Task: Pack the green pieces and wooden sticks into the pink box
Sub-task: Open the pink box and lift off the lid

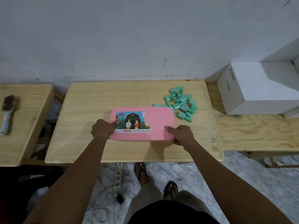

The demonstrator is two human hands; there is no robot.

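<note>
The pink box (159,118) lies flat in the middle of the wooden table (90,101), lid on, with a colourful printed label on its left half. My left hand (102,128) grips its left front corner, thumb on the lid. My right hand (181,136) grips its right front corner, thumb on the lid as well. A heap of several green plastic pieces (181,102) lies just behind and to the right of the box. No wooden sticks are visible.
A white box (252,89) marked JS006 stands on a wooden bench at the right. A brush (7,110) lies on a second wooden table at the left. Below are my sandalled feet, a power strip (119,176) and cables on the marble floor.
</note>
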